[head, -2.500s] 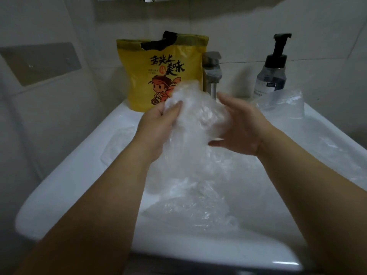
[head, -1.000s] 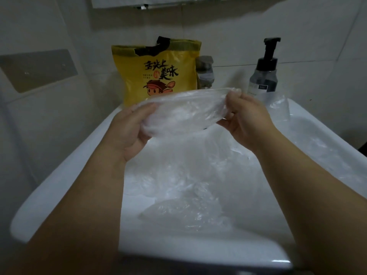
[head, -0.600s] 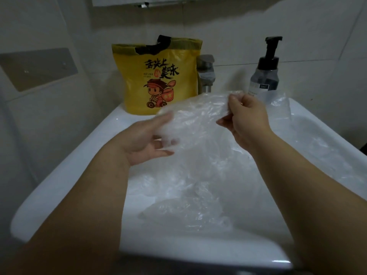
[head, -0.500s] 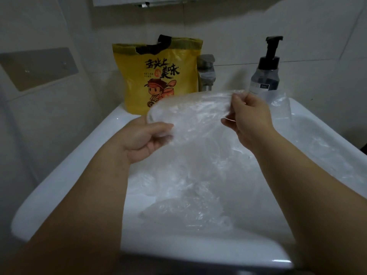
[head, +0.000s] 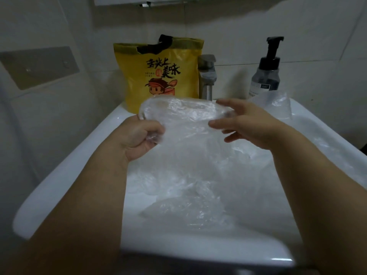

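Observation:
A thin clear plastic bag (head: 184,118) is held up over a white sink (head: 69,175). My left hand (head: 139,137) grips the bag's left edge, fingers curled round bunched film. My right hand (head: 244,124) is at the bag's right end with its fingers spread and nearly straight, touching the film; I see no pinch there. The lower part of the bag hangs down into the basin between my forearms.
More crumpled clear plastic (head: 186,209) lies in the basin, and another piece (head: 278,104) rests on the back right rim. A yellow printed bag (head: 160,74), a metal tap (head: 207,76) and a pump bottle (head: 267,74) stand along the back against the tiled wall.
My right hand has let go its pinch on the bag's right end and spread its fingers. My left hand has closed tighter on the left edge.

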### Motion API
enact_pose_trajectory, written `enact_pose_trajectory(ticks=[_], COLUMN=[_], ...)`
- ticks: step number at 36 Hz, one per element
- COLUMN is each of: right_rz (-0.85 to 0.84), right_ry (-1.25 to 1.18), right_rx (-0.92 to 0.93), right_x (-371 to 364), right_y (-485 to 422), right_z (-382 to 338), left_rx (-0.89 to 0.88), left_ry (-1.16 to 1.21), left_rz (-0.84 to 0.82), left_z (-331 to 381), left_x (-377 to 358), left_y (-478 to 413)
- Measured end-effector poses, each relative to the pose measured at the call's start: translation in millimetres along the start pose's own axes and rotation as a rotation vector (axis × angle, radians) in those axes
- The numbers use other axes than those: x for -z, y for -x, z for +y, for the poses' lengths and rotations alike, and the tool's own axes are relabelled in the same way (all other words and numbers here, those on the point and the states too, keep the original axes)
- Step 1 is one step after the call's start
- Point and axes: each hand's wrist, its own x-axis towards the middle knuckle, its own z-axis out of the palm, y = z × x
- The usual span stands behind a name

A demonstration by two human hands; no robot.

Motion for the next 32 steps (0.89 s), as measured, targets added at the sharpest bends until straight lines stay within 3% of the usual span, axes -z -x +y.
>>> enact_pose_trajectory(ticks=[4,8,13,16,20,24,27,29,32], right_rz=[0.024,0.018,-0.001,-0.078,-0.191,-0.304,-0.267,-0.195,-0.111], right_ry=[0.184,0.099,-0.067,-0.053,-0.166,-0.205,-0.253,-0.343,-0.360], right_rx=[-0.052,-0.078,-0.096,-0.145,-0.200,-0.209,-0.123,-0.054,-0.004], right_x=[1.5,-3.1,-11.2,-9.6,-9.9,-17.3,-32.8,-44.0,-56.6], right_y=[1.0,1.4,-0.3,-0.1,2.7,5.7,4.0,2.2,0.6], right_z=[3.7,2.5,1.4,1.9,-1.1,-4.0,-5.4,-6.6,-5.1], left_rx=[0.027,-0.001,0.079,0.036,-0.025,-0.085,-0.212,-0.133,0.086], left_ry=[0.133,0.301,0.225,0.077,0.147,0.425,0.644,0.568,0.137], left_rz=[0.018,-0.014,-0.095,-0.017,0.088,0.097,0.063,-0.028,-0.300], left_z=[4.8,8.3,2.9,0.3,2.3,7.5,10.4,3.7,-17.5], left_x=[3.3,8.6,-6.5,-11.5,-5.0,-9.7,-12.3,-16.7,-39.4], left_y=[-0.5,-1.4,2.7,3.7,-1.0,0.9,3.4,3.2,9.3])
